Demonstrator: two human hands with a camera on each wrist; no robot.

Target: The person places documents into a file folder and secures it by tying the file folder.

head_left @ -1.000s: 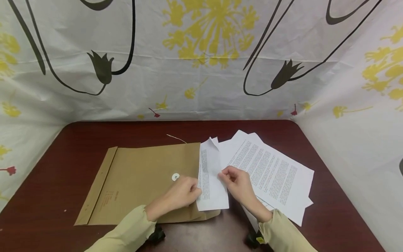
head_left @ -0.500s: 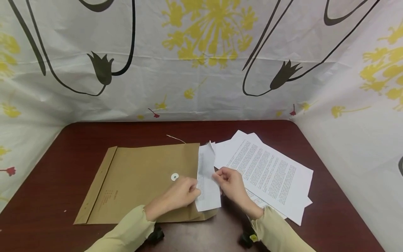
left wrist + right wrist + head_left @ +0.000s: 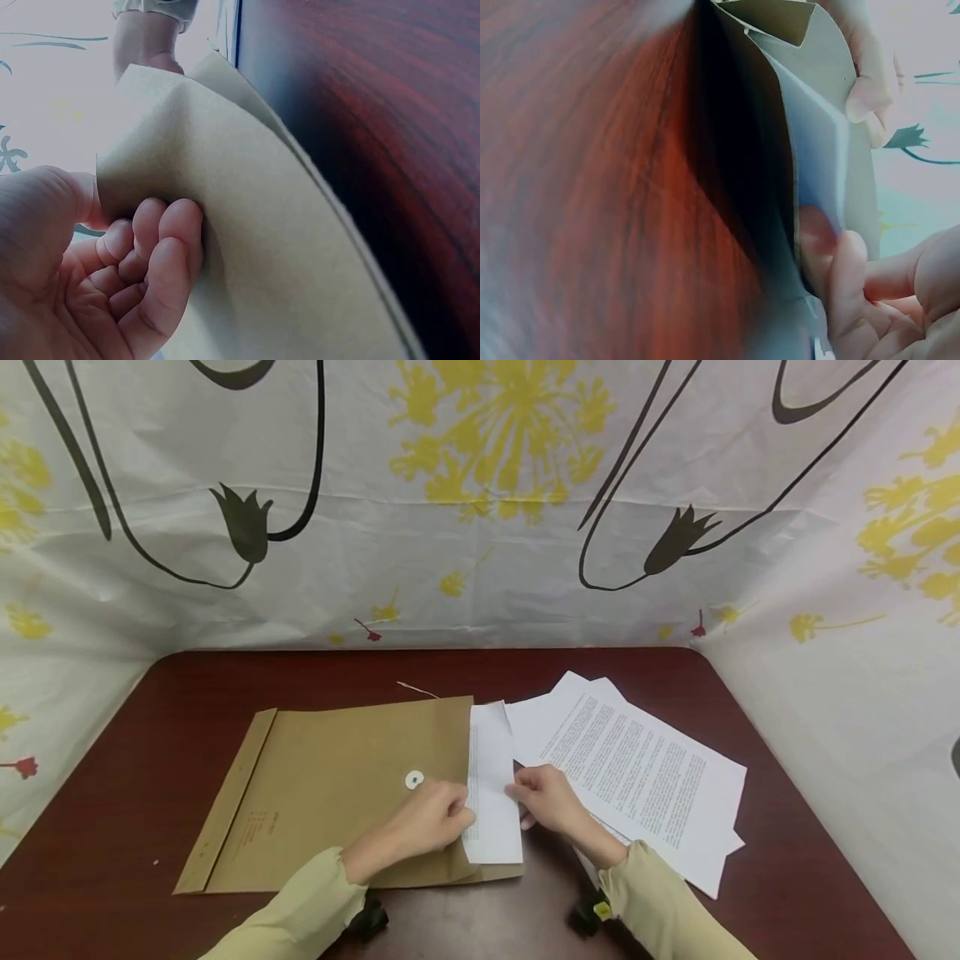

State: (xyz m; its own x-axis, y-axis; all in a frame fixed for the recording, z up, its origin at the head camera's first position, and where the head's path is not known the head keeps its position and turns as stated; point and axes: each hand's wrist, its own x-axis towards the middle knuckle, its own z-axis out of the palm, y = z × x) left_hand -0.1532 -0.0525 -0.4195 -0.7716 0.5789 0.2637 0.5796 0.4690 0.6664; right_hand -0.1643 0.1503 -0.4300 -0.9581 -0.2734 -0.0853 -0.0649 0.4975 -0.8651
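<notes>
A brown paper document envelope [image 3: 337, 760] lies on the table with its open end to the right. At that end my left hand [image 3: 433, 814] pinches the envelope's upper layer, thumb at the edge and fingers curled under, as the left wrist view shows on the brown paper [image 3: 255, 210]. A printed white sheet [image 3: 495, 793] sits partly inside the opening, its right part sticking out. My right hand [image 3: 547, 797] pinches the outer edge of this sheet. In the right wrist view the white sheet [image 3: 817, 142] stands between the envelope's two layers.
Several printed sheets [image 3: 637, 768] lie fanned out on the dark red table [image 3: 360, 672] to the right. A white button [image 3: 414, 779] is on the envelope, and a thin string [image 3: 417, 689] lies behind it. A patterned white cloth [image 3: 517, 602] walls in the back and sides.
My right hand has moved left with the white sheet, which now goes deeper into the envelope and sticks out less. The left hand has stayed almost in place.
</notes>
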